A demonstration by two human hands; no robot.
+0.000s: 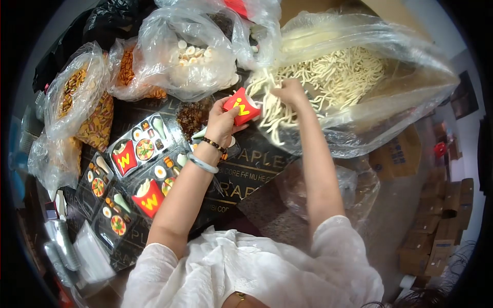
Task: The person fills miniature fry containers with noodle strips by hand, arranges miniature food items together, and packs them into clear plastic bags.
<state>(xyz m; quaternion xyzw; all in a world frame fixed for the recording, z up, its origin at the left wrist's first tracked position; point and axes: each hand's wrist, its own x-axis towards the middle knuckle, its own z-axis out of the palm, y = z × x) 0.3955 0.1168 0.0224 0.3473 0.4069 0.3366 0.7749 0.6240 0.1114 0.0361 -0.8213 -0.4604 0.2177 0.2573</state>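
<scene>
Here's the red carton (241,106), pinched in my left hand (221,124); my right hand (291,94) is among pale sticks (276,120), grip unclear! Two more cartons (149,200) already lie in packs; two leftmost packs (117,218) show none.

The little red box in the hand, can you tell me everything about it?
The red box is shaped like a fries carton, with a yellow W-like mark on its front. It looks smooth, perhaps plastic. The left hand holds it tilted, thumb on its front, beside the open clear bag of pale sticks. Whether anything is inside is hard to tell.
</scene>
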